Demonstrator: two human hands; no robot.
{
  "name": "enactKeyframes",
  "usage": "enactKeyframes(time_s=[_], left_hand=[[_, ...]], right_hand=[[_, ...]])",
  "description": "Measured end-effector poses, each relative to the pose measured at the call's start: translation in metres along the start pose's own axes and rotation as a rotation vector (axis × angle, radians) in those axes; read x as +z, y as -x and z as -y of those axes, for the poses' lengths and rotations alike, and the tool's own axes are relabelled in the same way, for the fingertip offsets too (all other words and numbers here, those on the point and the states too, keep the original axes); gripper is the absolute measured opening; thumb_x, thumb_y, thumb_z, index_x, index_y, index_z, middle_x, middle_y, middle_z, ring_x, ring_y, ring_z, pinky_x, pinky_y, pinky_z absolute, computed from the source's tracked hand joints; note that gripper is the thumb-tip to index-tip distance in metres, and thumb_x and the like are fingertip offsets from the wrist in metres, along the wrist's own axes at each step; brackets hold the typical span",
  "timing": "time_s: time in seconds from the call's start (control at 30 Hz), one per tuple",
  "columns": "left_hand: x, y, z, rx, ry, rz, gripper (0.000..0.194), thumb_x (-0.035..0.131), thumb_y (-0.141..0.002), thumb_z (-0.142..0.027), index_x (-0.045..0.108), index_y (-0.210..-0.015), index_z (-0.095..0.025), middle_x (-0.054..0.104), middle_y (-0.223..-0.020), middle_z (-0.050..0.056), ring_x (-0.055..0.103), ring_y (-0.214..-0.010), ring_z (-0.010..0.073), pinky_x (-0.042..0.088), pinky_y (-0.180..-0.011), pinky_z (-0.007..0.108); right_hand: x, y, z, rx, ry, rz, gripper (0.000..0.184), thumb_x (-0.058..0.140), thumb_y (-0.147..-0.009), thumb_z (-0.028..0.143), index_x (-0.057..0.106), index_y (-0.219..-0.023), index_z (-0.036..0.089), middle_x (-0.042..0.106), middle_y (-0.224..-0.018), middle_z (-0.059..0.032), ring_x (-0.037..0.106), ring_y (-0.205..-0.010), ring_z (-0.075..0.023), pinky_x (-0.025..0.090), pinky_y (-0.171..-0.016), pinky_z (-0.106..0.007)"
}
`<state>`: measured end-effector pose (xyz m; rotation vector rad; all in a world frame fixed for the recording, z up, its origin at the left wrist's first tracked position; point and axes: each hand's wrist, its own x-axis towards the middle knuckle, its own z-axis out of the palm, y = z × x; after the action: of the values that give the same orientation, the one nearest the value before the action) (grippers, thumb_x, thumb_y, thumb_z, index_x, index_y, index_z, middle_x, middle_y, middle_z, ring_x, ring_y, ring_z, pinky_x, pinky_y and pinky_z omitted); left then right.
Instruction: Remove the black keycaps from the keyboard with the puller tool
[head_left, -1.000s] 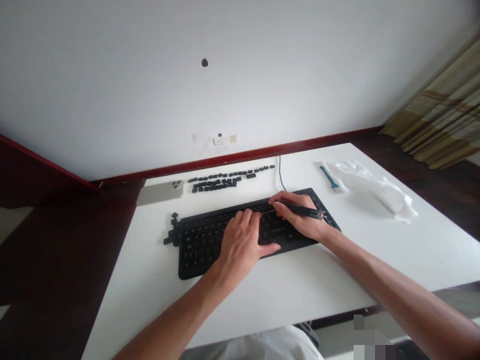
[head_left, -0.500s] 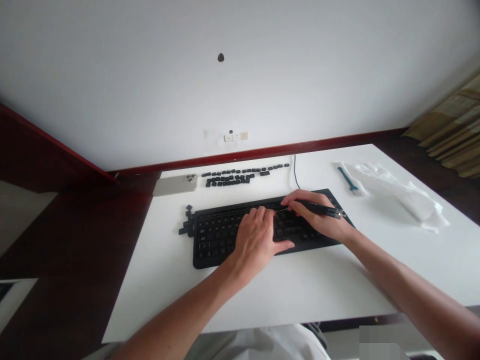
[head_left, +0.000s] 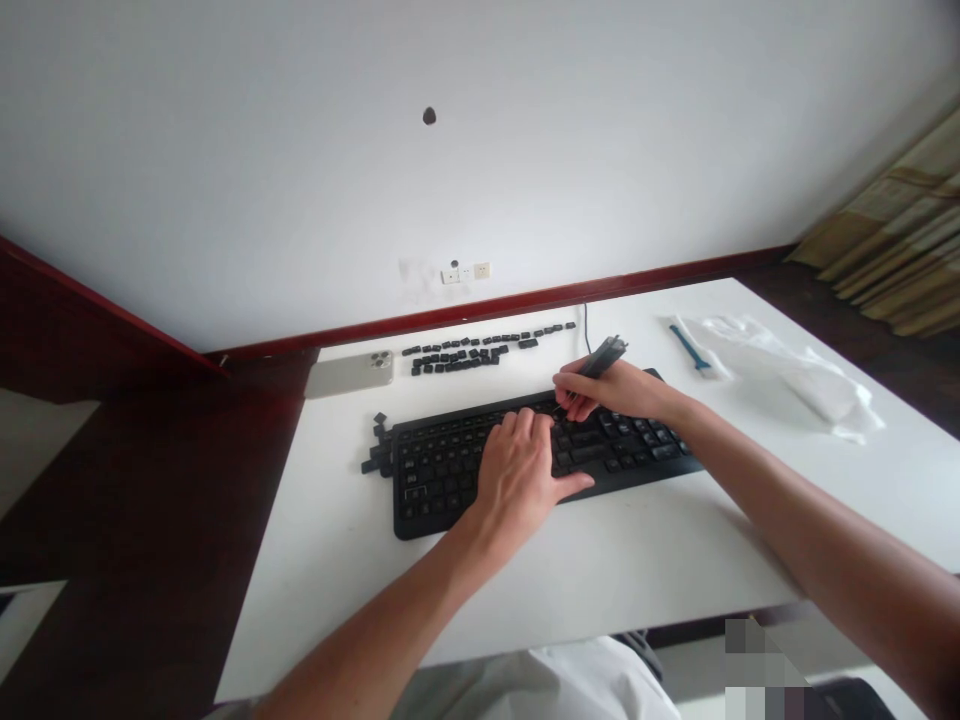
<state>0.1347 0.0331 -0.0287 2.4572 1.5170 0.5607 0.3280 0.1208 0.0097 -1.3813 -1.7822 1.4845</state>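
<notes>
A black keyboard (head_left: 450,470) lies on the white table (head_left: 615,560). My left hand (head_left: 517,480) rests flat on its middle keys, fingers stretched out and thumb pointing right. My right hand (head_left: 611,390) hovers over the keyboard's top edge, closed on a slim dark pen-like tool (head_left: 600,358) whose rear end tilts up and away; its tip points down at a key beside my left fingertips. Loose black keycaps (head_left: 484,350) lie in rows behind the keyboard, and a few more keycaps (head_left: 375,450) sit at its left end.
A phone (head_left: 349,374) lies face down at the table's back left corner. A small blue brush (head_left: 690,350) and a white cloth or glove (head_left: 795,380) rest at the back right. The keyboard's cable (head_left: 586,325) runs to the wall. A curtain (head_left: 892,250) hangs at right.
My right hand has lifted and turned, tipping the tool from lying almost flat to pointing steeply down at the keys. My left hand stays flat on the keyboard. The view shifted slightly.
</notes>
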Motion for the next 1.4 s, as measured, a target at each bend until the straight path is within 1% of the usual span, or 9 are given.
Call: enactKeyframes(time_s=[0.13, 0.33, 0.53, 0.67, 0.77, 0.97, 1.17, 1.27, 1.4], left_hand=[[-0.003, 0.0, -0.002, -0.012, 0.001, 0.025, 0.062, 0.085, -0.074, -0.06, 0.057, -0.112, -0.02, 0.064, -0.106, 0.008, 0.062, -0.1, 0.0283, 0.053, -0.088, 0.044], [-0.002, 0.001, -0.003, -0.012, 0.02, 0.022, 0.06, 0.085, -0.076, -0.056, 0.056, -0.113, -0.019, 0.063, -0.107, 0.009, 0.061, -0.102, 0.0294, 0.053, -0.09, 0.044], [-0.001, 0.001, -0.004, -0.02, 0.049, 0.025, 0.058, 0.086, -0.077, -0.052, 0.054, -0.114, -0.02, 0.062, -0.109, 0.009, 0.061, -0.105, 0.0299, 0.052, -0.093, 0.045], [0.0, 0.001, -0.004, -0.019, 0.054, 0.025, 0.059, 0.086, -0.076, -0.051, 0.053, -0.114, -0.02, 0.062, -0.109, 0.009, 0.06, -0.105, 0.0304, 0.053, -0.093, 0.046], [0.001, 0.001, -0.003, -0.016, 0.047, 0.013, 0.06, 0.086, -0.077, -0.051, 0.053, -0.114, -0.019, 0.062, -0.11, 0.009, 0.06, -0.105, 0.0306, 0.053, -0.094, 0.047], [0.0, 0.002, -0.002, 0.014, 0.074, -0.008, 0.062, 0.088, -0.075, -0.048, 0.052, -0.116, -0.017, 0.062, -0.11, 0.011, 0.06, -0.104, 0.0305, 0.054, -0.094, 0.047], [-0.002, 0.0, 0.004, 0.035, 0.147, -0.051, 0.054, 0.087, -0.078, -0.044, 0.051, -0.111, -0.02, 0.061, -0.106, 0.009, 0.061, -0.101, 0.0295, 0.055, -0.091, 0.047], [-0.007, -0.003, 0.012, 0.035, 0.187, -0.092, 0.052, 0.084, -0.082, -0.038, 0.051, -0.118, -0.02, 0.06, -0.111, 0.009, 0.06, -0.107, 0.0293, 0.055, -0.095, 0.046], [-0.012, -0.008, 0.021, 0.053, 0.193, -0.057, 0.041, 0.072, -0.09, -0.024, 0.055, -0.127, -0.021, 0.059, -0.117, 0.009, 0.058, -0.109, 0.0267, 0.055, -0.098, 0.043]], right_hand=[[0.001, 0.007, -0.004, -0.012, 0.048, -0.048, 0.041, 0.064, -0.093, 0.054, 0.071, -0.075, 0.018, 0.074, -0.072, -0.006, 0.072, -0.063, -0.0192, 0.064, -0.063, -0.032], [-0.001, 0.013, 0.002, -0.102, 0.332, -0.126, 0.037, 0.057, -0.097, 0.047, 0.074, -0.073, 0.023, 0.068, -0.06, -0.0001, 0.064, -0.053, -0.0156, 0.051, -0.05, -0.026], [0.006, 0.016, 0.006, -0.048, 0.345, -0.153, 0.036, 0.057, -0.096, 0.046, 0.073, -0.073, 0.024, 0.067, -0.059, 0.0009, 0.063, -0.055, -0.0162, 0.049, -0.054, -0.028], [0.009, 0.013, 0.001, -0.058, 0.419, -0.223, 0.039, 0.055, -0.096, 0.047, 0.071, -0.07, 0.023, 0.061, -0.052, 0.0025, 0.055, -0.047, -0.0136, 0.045, -0.054, -0.028], [0.007, 0.014, 0.002, -0.121, 0.46, -0.181, 0.041, 0.053, -0.096, 0.049, 0.071, -0.071, 0.022, 0.06, -0.053, 0.0027, 0.055, -0.05, -0.0138, 0.043, -0.056, -0.028], [0.007, 0.023, 0.013, -0.18, 0.476, -0.123, 0.038, 0.054, -0.098, 0.047, 0.07, -0.074, 0.021, 0.069, -0.07, 0.0013, 0.057, -0.063, -0.0147, 0.044, -0.065, -0.028], [0.008, 0.034, 0.017, -0.357, 0.583, 0.007, 0.033, 0.052, -0.101, 0.04, 0.065, -0.078, 0.02, 0.063, -0.068, 0.001, 0.049, -0.06, -0.0128, 0.037, -0.061, -0.028], [0.007, 0.038, 0.021, -0.43, 0.674, 0.078, 0.034, 0.051, -0.102, 0.035, 0.057, -0.073, 0.019, 0.059, -0.067, 0.0002, 0.047, -0.058, -0.0119, 0.033, -0.06, -0.028], [0.011, 0.046, 0.03, -0.43, 0.792, 0.095, 0.034, 0.052, -0.101, 0.029, 0.052, -0.069, 0.019, 0.058, -0.07, -0.0005, 0.043, -0.056, -0.0107, 0.027, -0.056, -0.028]])
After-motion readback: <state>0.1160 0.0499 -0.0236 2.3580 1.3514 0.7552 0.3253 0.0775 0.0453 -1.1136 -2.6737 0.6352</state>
